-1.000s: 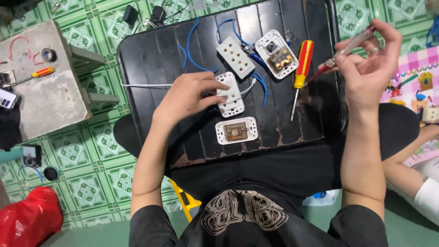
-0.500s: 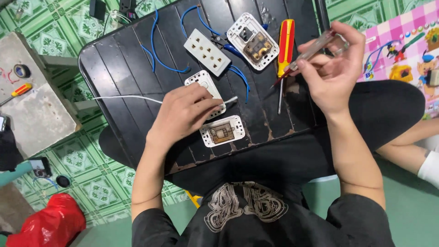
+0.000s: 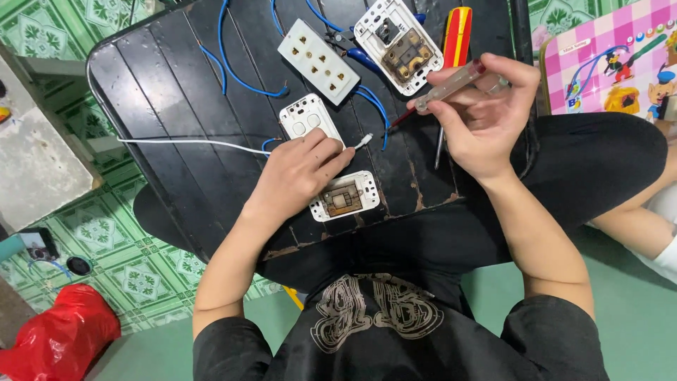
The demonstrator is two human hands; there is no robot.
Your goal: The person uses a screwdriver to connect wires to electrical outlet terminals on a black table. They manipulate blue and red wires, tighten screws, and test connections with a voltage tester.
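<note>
My left hand point(image 3: 300, 173) rests on a black slatted tabletop point(image 3: 176, 106), fingers pressed on the lower end of a white switch plate point(image 3: 307, 120) and on a white wire point(image 3: 183, 142). Just below lies a white switch module point(image 3: 345, 197) with its brown inner parts showing. My right hand point(image 3: 486, 116) is raised over the table's right side and grips a clear-handled tester screwdriver point(image 3: 451, 83), held level. A white multi-hole socket point(image 3: 317, 51) and an opened socket back point(image 3: 395, 44) lie farther up.
A red and yellow screwdriver point(image 3: 457, 39) lies beside the opened socket, among blue wires point(image 3: 233, 63). A pink checked mat point(image 3: 613, 56) is at the right, another person's arm point(image 3: 656, 247) below it. A red bag point(image 3: 60, 339) sits on the green tiled floor.
The view has shifted closer over the table. My left hand stays on the switch plate and my right hand keeps the tester screwdriver, now nearer the opened socket.
</note>
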